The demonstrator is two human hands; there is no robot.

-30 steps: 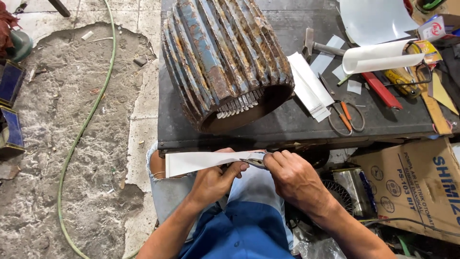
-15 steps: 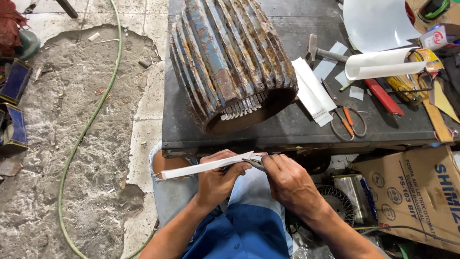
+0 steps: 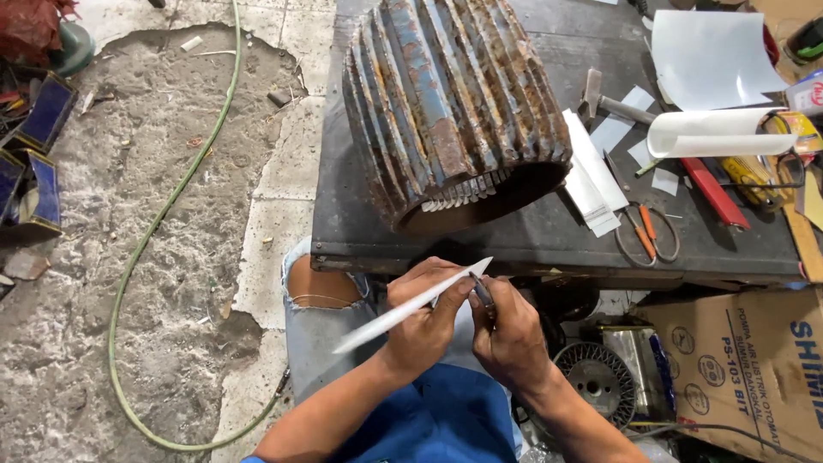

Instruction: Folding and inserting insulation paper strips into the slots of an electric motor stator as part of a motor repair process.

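- The left hand (image 3: 424,330) has its grip clamped on a long white strip (image 3: 403,310), which slants from near left up to far right, just in front of the worktop (image 3: 549,240) edge, above the person's lap.
- The right hand (image 3: 512,336) is closed on a small dark tool (image 3: 483,294) touching the strip near its far tip.
- A rusty blue ribbed motor housing (image 3: 450,103) lies on the worktop beyond the hands.
- Scissors (image 3: 645,230), a hammer (image 3: 613,101) and a rolled white sheet (image 3: 716,133) lie further right.
- A green hose (image 3: 163,214) curves over the floor at left.

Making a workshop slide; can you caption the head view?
Both hands, left hand and right hand, hold a folded white paper strip below a rusty finned motor housing.
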